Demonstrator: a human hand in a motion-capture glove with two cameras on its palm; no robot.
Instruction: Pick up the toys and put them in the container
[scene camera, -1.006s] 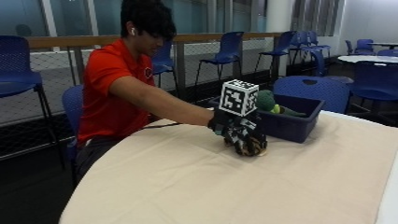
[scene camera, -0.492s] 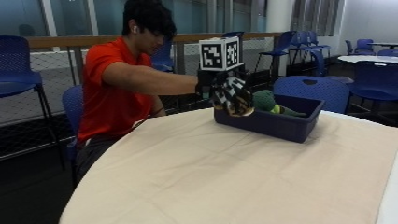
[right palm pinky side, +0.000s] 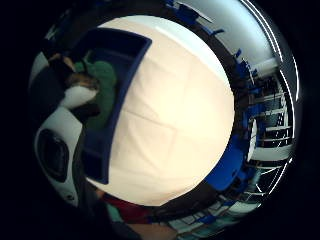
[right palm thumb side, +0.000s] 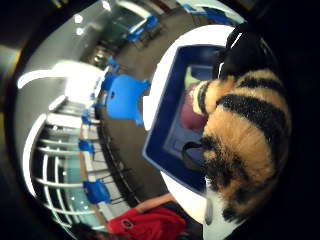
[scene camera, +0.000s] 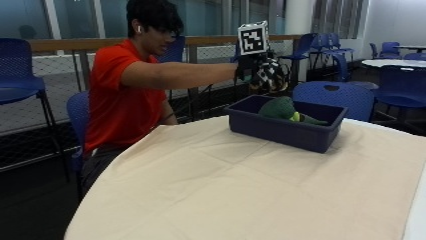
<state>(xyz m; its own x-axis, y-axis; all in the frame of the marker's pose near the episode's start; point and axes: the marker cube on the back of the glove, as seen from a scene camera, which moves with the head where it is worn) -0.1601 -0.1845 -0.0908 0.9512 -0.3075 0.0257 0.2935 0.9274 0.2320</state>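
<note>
In the outside view my gloved right hand (scene camera: 261, 74) is raised above the near end of the dark blue container (scene camera: 285, 131) and grips an orange-and-black striped plush toy (scene camera: 271, 77). The striped toy (right palm thumb side: 245, 135) fills much of the thumb side palm view, with the container (right palm thumb side: 172, 125) below it. A green plush toy (scene camera: 283, 109) lies inside the container; it also shows as the green toy (right palm pinky side: 102, 87) in the little finger side view, within the blue container (right palm pinky side: 122, 75).
The round table is covered with a cream cloth (scene camera: 253, 190). Blue chairs (scene camera: 333, 95) stand behind the container, and another table (scene camera: 399, 63) is at the far right. A railing runs behind the seated person.
My hand has lifted the striped toy from the cloth in front of the container to a spot above the container. The outside camera has shifted too.
</note>
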